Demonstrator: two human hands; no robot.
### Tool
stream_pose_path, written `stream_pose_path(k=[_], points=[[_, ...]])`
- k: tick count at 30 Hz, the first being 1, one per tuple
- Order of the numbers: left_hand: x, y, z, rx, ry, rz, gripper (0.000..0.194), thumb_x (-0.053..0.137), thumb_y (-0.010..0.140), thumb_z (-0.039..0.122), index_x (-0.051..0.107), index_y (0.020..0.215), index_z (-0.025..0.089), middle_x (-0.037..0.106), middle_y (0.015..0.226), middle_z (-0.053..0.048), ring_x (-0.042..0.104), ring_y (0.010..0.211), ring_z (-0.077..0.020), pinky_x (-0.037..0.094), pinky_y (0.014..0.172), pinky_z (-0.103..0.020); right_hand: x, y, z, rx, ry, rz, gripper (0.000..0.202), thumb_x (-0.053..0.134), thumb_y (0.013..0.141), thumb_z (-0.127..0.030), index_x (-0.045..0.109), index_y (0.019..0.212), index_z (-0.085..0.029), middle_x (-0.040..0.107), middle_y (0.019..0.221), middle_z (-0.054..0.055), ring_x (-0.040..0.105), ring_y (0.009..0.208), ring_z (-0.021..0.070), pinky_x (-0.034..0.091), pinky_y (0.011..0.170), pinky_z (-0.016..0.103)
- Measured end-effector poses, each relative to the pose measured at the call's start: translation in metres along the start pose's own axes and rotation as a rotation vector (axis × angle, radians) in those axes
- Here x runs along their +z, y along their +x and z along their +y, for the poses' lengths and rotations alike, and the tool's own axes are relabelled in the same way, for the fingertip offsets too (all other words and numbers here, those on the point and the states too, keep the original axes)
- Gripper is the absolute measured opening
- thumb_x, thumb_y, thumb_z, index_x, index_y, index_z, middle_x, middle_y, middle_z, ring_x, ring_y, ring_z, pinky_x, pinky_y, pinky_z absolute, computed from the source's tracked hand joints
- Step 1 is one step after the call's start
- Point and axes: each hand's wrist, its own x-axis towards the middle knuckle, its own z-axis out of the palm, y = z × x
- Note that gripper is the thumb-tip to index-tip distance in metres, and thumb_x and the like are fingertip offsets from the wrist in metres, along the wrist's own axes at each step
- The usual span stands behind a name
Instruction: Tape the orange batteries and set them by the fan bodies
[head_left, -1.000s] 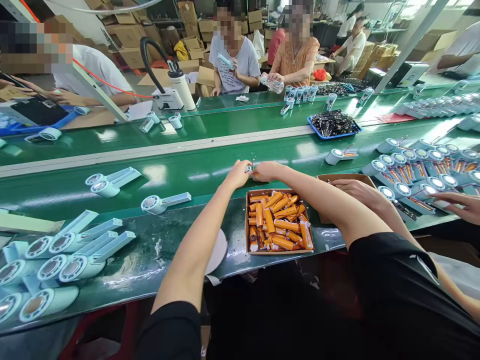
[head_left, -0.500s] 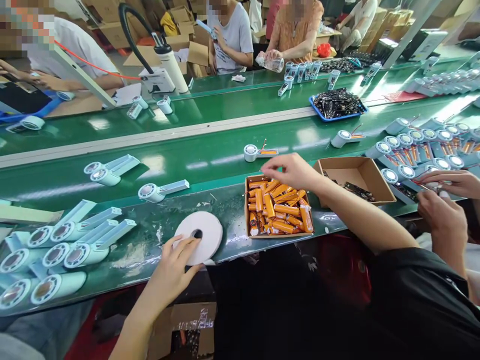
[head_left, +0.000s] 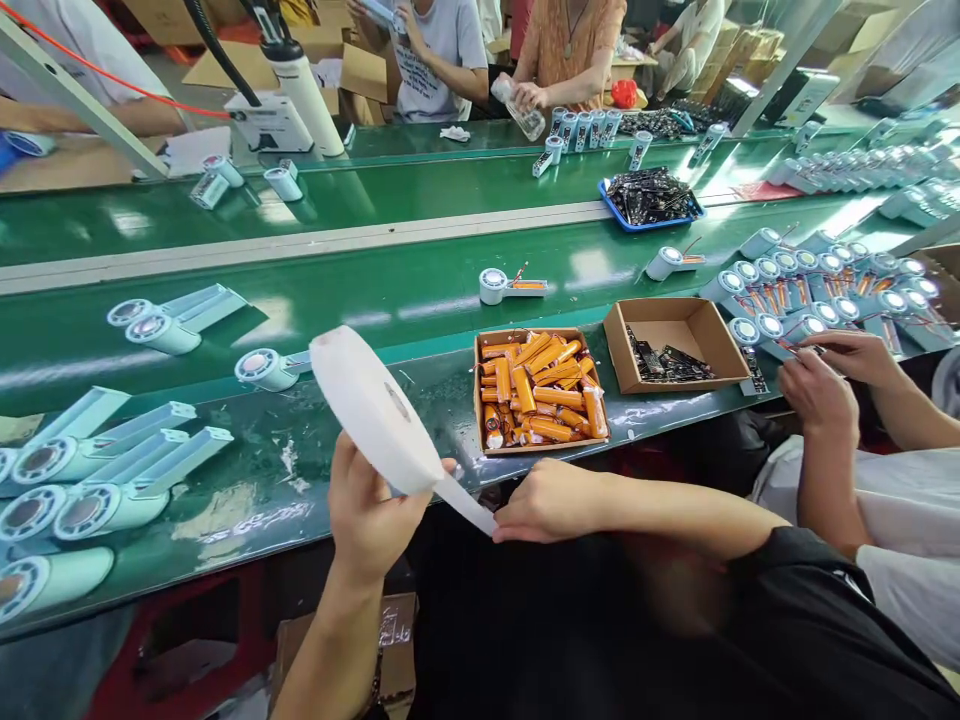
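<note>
My left hand (head_left: pixel 375 505) is closed round a roll of white tape (head_left: pixel 375 410), holding it tilted above the bench's front edge. A strip of tape (head_left: pixel 466 505) runs off the roll toward the right. Its free end is pinched in the fingers of my right hand (head_left: pixel 551 500). Just beyond my right hand sits a cardboard box (head_left: pixel 544 449) filled with orange-wrapped battery cells (head_left: pixel 551 395). Past it, on the green belt, lies a pale blue fan housing (head_left: pixel 493 286) with an orange cell in its handle.
Pale blue fan housings (head_left: pixel 97 510) crowd the left of the bench. On the right stands a cardboard box (head_left: pixel 675 380) with black circuit boards. A co-worker's hands (head_left: pixel 832 385) work beside rows of housings (head_left: pixel 810 265). A blue tray (head_left: pixel 651 228) of boards sits farther back.
My left hand has picked the tape roll up off the bench and tilted it. My right hand has come down from above the battery box and now grips the tape's end, with a strip pulled out.
</note>
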Motion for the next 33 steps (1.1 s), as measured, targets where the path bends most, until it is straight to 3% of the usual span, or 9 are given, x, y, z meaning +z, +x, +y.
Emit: stream_pose_path(k=[3,6,10,13,17,20,24,30,33], points=[[0.002,-0.007,-0.004,-0.072,-0.058,0.086,0.051,0.089,0.077,0.023,0.067,0.124,0.023,0.063,0.125,-0.01,0.065,0.121,-0.0308,0.057,0.104,-0.046,-0.011,-0.026,0.012,0.136,-0.29,0.294,0.043,0.055,0.102,-0.057,0.072,0.085,-0.021,0.069,0.065,0.002,0.062,0.059,0.0141,0.04,0.055,0.026],[0.006,-0.015,-0.005,-0.1,-0.092,0.063,0.045,0.087,0.08,0.024,0.068,0.121,0.022,0.062,0.126,-0.01,0.064,0.12,-0.0289,0.06,0.1,-0.043,-0.039,-0.056,0.023,0.554,-0.451,0.626,0.036,0.064,0.097,-0.056,0.069,0.094,-0.02,0.069,0.07,0.003,0.066,0.065,0.0176,0.047,0.061,0.028],[0.014,-0.026,-0.007,-0.087,-0.08,-0.046,0.051,0.084,0.083,0.025,0.065,0.13,0.025,0.06,0.13,-0.011,0.06,0.128,-0.0305,0.065,0.087,-0.038,-0.061,-0.082,0.031,0.827,-0.434,0.542,0.042,0.078,0.087,-0.044,0.066,0.12,-0.021,0.077,0.097,0.008,0.074,0.083,0.0257,0.057,0.07,0.035],[0.02,-0.032,-0.009,-0.069,-0.066,-0.128,0.064,0.08,0.085,0.021,0.056,0.144,0.029,0.056,0.136,-0.012,0.054,0.136,-0.0322,0.065,0.086,-0.038,-0.061,-0.091,0.033,0.769,-0.16,0.674,0.042,0.078,0.086,-0.035,0.066,0.125,-0.023,0.077,0.098,0.005,0.076,0.082,0.0222,0.061,0.074,0.035],[0.025,-0.032,-0.005,0.111,0.048,-0.183,0.07,0.076,0.083,0.01,0.052,0.146,0.031,0.061,0.129,-0.012,0.05,0.138,-0.0363,0.054,0.107,-0.057,-0.052,-0.085,0.034,0.446,0.299,1.091,0.051,0.08,0.087,-0.037,0.06,0.133,-0.026,0.076,0.111,0.006,0.077,0.099,0.0209,0.065,0.083,0.034],[0.027,-0.031,0.002,0.193,0.121,-0.227,0.066,0.073,0.081,0.005,0.054,0.141,0.027,0.064,0.126,-0.013,0.047,0.137,-0.0392,0.048,0.109,-0.061,-0.042,-0.069,0.033,0.291,0.428,1.205,0.044,0.082,0.086,-0.041,0.061,0.123,-0.027,0.076,0.109,0.006,0.077,0.104,0.0226,0.066,0.091,0.04],[0.029,-0.033,0.009,0.217,0.174,-0.268,0.065,0.07,0.081,0.003,0.056,0.14,0.025,0.065,0.124,-0.014,0.048,0.133,-0.038,0.046,0.109,-0.058,-0.035,-0.051,0.033,0.203,0.284,1.385,0.032,0.082,0.087,-0.04,0.058,0.104,-0.027,0.075,0.111,0.005,0.077,0.101,0.0228,0.066,0.09,0.043],[0.026,-0.036,0.008,0.195,0.202,-0.282,0.071,0.068,0.079,0.004,0.053,0.144,0.028,0.065,0.124,-0.012,0.051,0.129,-0.037,0.045,0.108,-0.057,-0.05,-0.052,0.042,0.159,-0.072,1.531,0.033,0.083,0.085,-0.028,0.059,0.108,-0.028,0.077,0.105,0.003,0.078,0.097,0.0228,0.065,0.088,0.043],[0.027,-0.036,0.008,0.189,0.199,-0.272,0.07,0.069,0.079,0.004,0.053,0.143,0.028,0.064,0.123,-0.012,0.051,0.129,-0.0373,0.046,0.107,-0.057,-0.059,-0.055,0.049,0.256,-0.103,1.369,0.03,0.085,0.083,-0.032,0.059,0.098,-0.027,0.077,0.104,0.005,0.077,0.098,0.0236,0.065,0.085,0.041]])
